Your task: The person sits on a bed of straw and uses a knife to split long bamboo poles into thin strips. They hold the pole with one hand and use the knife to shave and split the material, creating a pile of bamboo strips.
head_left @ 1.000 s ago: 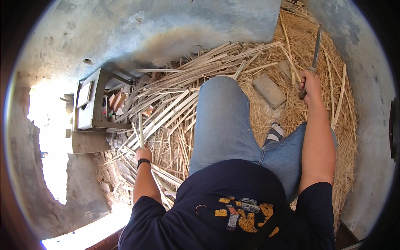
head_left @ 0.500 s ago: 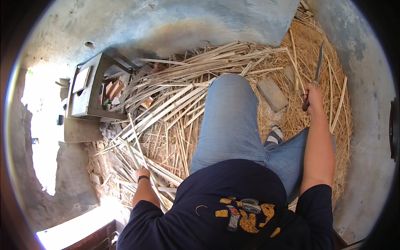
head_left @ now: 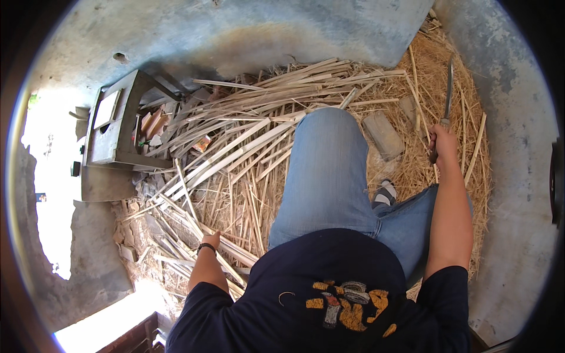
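In my right hand [head_left: 444, 145] is a long knife [head_left: 450, 89], its narrow blade pointing up and away from me. The fingers are wrapped round its handle above the straw at the right. My left hand [head_left: 210, 240], with a dark band on the wrist, reaches down at the left into a heap of pale split bamboo strips [head_left: 250, 141]. Its fingers look closed on a strip, though they are small and partly hidden. Between the hands my jeans-clad knee [head_left: 328, 141] rises, and my foot [head_left: 385, 193] rests on the straw.
A grey-brown block [head_left: 384, 135] lies beyond my foot. Dry straw [head_left: 432, 70] covers the right side. At the far left an open wooden box frame [head_left: 126, 126] stands by broken tile pieces [head_left: 154, 123]. Close to my right is a plaster wall [head_left: 518, 176].
My left hand has moved slightly right and away from me among the strips. The knife has dipped a little and turned more upright in my right hand. The view has shifted slightly.
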A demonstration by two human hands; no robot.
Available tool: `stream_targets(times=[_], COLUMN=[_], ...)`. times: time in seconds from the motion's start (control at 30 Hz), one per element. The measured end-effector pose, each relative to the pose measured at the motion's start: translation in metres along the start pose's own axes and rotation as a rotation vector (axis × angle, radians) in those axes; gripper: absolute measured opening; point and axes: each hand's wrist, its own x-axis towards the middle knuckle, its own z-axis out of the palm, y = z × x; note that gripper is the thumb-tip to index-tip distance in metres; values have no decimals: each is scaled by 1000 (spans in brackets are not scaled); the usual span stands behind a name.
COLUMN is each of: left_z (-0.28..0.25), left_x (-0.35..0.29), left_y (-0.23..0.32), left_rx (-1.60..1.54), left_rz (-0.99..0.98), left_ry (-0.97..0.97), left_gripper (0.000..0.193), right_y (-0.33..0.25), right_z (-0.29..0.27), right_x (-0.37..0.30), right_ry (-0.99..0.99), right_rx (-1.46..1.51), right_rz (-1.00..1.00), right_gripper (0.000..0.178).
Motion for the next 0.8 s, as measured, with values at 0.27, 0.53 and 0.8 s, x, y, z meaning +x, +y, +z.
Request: stream_targets(times=[0.27,0.53,0.8], left_z=[10,13,24], left_x=[21,10,19], left_y=[48,85,94], left_rx=[-208,-228,-197], left_rz=[160,181,269], left_ry=[-70,-159,-228], left_gripper=[57,48,49], right_y=[-54,-36,19], right_z=[-31,-93,-111], right_x=[-15,2,25], right_ry=[-123,-99,-216], right_rx=[-295,-748,-678], right_rz=[-188,-125,63], right_gripper=[18,48,35])
